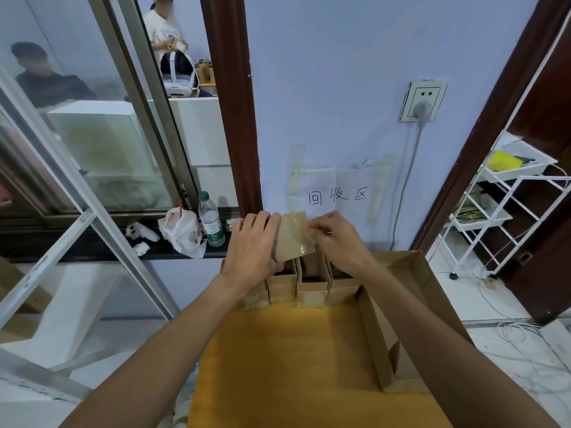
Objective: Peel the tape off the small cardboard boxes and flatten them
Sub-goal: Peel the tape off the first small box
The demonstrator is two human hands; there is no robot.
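Note:
I hold a small brown cardboard box (292, 237) up in front of the wall. My left hand (253, 242) grips its left side, fingers curled over the top edge. My right hand (335, 236) pinches clear tape (304, 239) at the box's right edge. Below the hands, several more small cardboard boxes (310, 281) stand in a row at the far edge of a yellow surface (278, 366).
A large open cardboard tray (404, 273) lies to the right of the row. A water bottle (211, 223), a white plastic bag (182, 231) and a white controller (142, 233) sit on the dark sill at left. A white wire rack (506, 211) stands at right, with cables on the floor.

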